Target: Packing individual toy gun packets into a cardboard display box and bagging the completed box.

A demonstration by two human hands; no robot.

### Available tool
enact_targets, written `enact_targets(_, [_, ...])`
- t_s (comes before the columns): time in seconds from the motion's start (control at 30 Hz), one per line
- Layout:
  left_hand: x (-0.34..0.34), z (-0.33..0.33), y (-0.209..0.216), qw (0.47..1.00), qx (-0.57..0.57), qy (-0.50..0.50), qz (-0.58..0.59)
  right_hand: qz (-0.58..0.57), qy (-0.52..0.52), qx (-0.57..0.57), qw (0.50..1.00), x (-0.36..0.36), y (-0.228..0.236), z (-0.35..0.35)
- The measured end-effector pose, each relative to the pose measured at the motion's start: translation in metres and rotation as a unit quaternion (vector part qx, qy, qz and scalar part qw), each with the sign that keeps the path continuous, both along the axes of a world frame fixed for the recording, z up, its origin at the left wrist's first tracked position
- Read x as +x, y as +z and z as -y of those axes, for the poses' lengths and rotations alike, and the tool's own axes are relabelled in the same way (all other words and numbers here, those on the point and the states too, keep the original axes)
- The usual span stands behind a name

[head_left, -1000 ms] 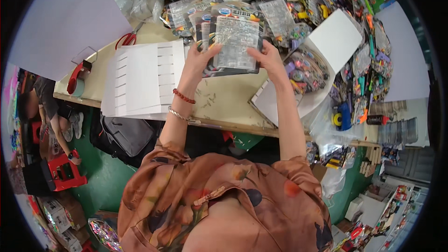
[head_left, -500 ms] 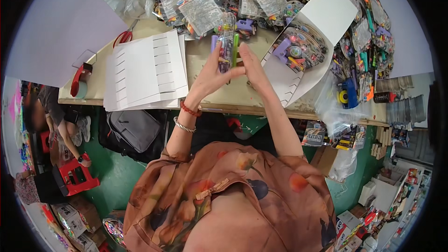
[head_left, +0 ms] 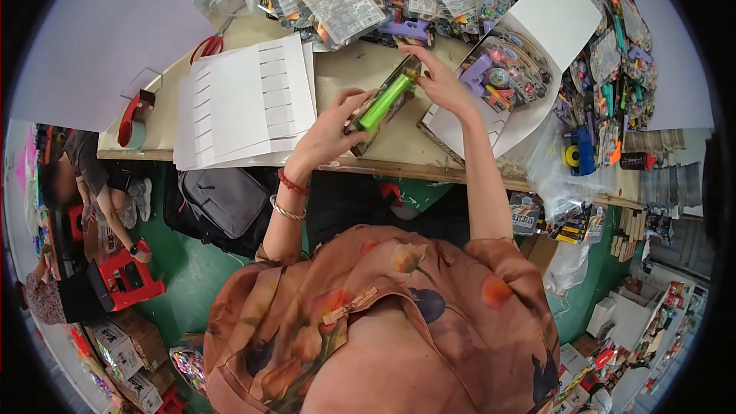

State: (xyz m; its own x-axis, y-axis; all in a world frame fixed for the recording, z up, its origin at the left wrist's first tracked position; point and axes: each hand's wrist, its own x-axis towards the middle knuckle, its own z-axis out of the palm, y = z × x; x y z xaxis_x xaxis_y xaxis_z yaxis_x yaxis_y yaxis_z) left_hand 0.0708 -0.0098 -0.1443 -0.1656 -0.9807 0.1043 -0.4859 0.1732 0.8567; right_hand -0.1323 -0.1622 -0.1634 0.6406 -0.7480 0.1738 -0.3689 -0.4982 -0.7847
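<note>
Between my hands, over the front part of the table, tilts a small bundle of packaged toys [head_left: 386, 103] in clear plastic, with a bright green part along its side. My left hand [head_left: 331, 132] is closed round its near end. At the far end my right hand [head_left: 441, 83] grips it with bent fingers. Just right of that hand lies an open white carton [head_left: 563, 19] holding several clear toy packs [head_left: 510, 73] with purple and multicoloured parts. To the left is a stack of white die-cut card sheets [head_left: 249, 103].
A big heap of packaged toys [head_left: 345, 8] covers the table's back and right side. Red scissors [head_left: 207, 47] and a red tape dispenser [head_left: 136, 119] lie left. A blue tape dispenser [head_left: 580, 155] sits right. Another person [head_left: 103, 184] is near a red stool [head_left: 126, 280].
The bundle has turned from upright to a slant, bringing its green side into view. My right hand has moved up and right to the far end; my left has shifted down and left.
</note>
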Motion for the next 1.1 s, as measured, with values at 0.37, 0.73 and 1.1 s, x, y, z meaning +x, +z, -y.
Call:
enact_targets(0.37, [-0.069,-0.023,-0.075,0.916,-0.145,0.368,-0.072,-0.049,-0.035,-0.077,0.995,0.005,-0.005,0.003])
enact_targets(0.73, [-0.082,0.003,-0.009,0.903,-0.119,0.241,-0.334,0.110,-0.107,-0.027,0.988,-0.071,0.117,-0.034])
enact_targets(1.1, [-0.227,0.108,-0.067,0.875,-0.016,0.103,-0.472,-0.134,-0.233,-0.302,0.914,-0.158,0.137,-0.048])
